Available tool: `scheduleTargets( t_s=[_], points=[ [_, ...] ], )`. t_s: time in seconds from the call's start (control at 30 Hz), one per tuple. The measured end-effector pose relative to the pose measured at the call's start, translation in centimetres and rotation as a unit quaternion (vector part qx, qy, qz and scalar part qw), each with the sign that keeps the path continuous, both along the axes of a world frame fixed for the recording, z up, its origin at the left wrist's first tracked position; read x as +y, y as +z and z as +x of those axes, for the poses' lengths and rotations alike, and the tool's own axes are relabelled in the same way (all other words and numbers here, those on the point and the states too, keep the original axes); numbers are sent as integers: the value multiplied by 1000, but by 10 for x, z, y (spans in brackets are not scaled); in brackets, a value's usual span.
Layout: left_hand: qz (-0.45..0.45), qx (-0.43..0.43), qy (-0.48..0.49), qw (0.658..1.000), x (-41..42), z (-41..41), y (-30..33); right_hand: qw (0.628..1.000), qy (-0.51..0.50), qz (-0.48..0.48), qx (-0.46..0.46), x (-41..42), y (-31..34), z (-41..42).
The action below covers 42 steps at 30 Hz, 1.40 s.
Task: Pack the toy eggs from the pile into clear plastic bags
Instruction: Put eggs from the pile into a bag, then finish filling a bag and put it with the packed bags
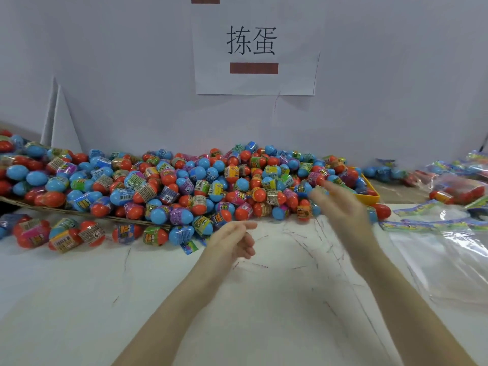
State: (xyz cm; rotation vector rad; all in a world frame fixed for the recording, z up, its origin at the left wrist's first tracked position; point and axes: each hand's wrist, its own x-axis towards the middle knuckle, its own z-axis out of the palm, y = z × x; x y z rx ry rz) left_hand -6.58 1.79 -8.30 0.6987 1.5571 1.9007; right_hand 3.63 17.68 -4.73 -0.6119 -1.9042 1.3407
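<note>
The eggs [184,186] are still lying heaped along the tabletop's [79,299] far edge; we are seeing a few filled bags [459,191] at right, so most remains. Our left grip [232,244] and right grip [340,204] are hovering released, holding nothing.

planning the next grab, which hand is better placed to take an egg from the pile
Right. The right hand is open at the pile of toy eggs; the left hand sits nearer the person over bare table.
</note>
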Motion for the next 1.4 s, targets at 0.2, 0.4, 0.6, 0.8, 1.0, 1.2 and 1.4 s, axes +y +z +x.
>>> scheduleTargets(
  t_s=[0.2, 0.4, 0.6, 0.8, 1.0, 1.2, 1.4],
  points=[
    [-62, 191, -70, 977, -10, 4, 1, 953, 164, 210, -144, -34, -12, -9],
    [-41, 243, -71, 967, -13, 13, 8, 946, 57, 292, -126, -16, -12, -3],
    [33, 271, -34, 961, -19, 26, -17, 938, 274, 112, -183, -49, -14, -16],
    [18, 240, -15, 971, -5, 10, -6, 890, 193, 377, -168, -50, -25, -13],
    [-34, 149, 56, 987, -22, 6, 2, 939, 224, 227, -129, -46, -16, -7],
    [3, 201, 78, 976, -17, -10, 12, 884, 157, 327, -294, -26, -13, -4],
    [-40, 414, 273, 867, -13, -12, -3, 930, 21, 306, -203, 0, 4, 11]
  ],
)
